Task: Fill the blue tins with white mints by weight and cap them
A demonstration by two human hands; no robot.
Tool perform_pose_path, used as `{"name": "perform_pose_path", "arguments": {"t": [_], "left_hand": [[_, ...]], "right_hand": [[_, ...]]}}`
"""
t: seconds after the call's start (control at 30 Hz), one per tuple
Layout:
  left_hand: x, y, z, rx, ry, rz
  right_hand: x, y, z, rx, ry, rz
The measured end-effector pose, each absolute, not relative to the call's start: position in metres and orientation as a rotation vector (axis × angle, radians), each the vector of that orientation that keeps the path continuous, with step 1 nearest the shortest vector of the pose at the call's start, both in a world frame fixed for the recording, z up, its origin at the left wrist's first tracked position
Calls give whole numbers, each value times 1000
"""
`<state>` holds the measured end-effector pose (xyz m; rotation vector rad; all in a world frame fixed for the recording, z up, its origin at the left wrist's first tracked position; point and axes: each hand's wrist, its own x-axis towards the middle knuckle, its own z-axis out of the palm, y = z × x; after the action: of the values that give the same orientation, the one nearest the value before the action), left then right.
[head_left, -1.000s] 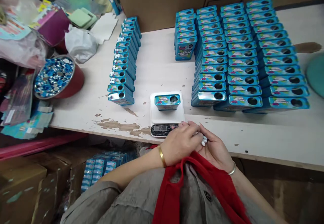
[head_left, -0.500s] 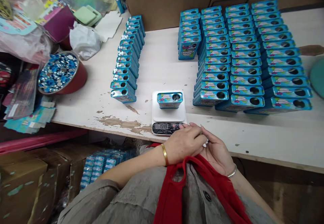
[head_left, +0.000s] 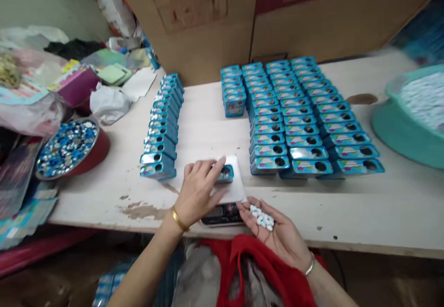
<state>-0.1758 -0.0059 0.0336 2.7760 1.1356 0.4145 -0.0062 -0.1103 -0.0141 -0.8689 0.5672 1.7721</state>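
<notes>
white pellets (head_left: 262, 217) | small, rounded, loose | heaped on right hand (head_left: 277, 235)

One tin (head_left: 227, 173) on the scale (head_left: 237, 189) near the worktop (head_left: 204, 122)'s front edge; left, a tin row (head_left: 168, 151), then a bowl (head_left: 101, 149); right, four tin files (head_left: 265, 138), then a tub (head_left: 398, 131)

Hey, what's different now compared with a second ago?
The left hand has left the right hand and moved left and forward to the small blue tin on the white scale; its grip is unclear. The right hand lies uncovered, palm up, showing white oval pellets. The rows of blue tins stayed put.
</notes>
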Motion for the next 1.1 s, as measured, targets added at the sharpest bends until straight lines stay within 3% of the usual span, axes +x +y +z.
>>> {"name": "perform_pose_path", "arguments": {"t": [0.1, 0.37, 0.5, 0.67, 0.77, 0.9, 1.1], "left_hand": [[-171, 42, 43, 2886, 1079, 181], [-92, 184, 6, 2946, 1230, 264], [-66, 214, -16, 2936, 1274, 307], [-94, 187, -3, 2914, 1232, 524], [-153, 142, 15, 2820, 1292, 590], [-245, 64, 26, 2633, 1705, 733], [-309, 11, 3, 2679, 1988, 321]], "right_hand": [[-6, -105, -18, -819, 572, 1754], [7, -102, -23, -777, 547, 1670], [10, -99, -24, -776, 576, 1647], [6, -98, -18, -818, 610, 1711], [4, -101, -13, -892, 647, 1740], [2, -105, -9, -1019, 674, 1786], [-7, -119, 1, -1047, 605, 1824]]}}
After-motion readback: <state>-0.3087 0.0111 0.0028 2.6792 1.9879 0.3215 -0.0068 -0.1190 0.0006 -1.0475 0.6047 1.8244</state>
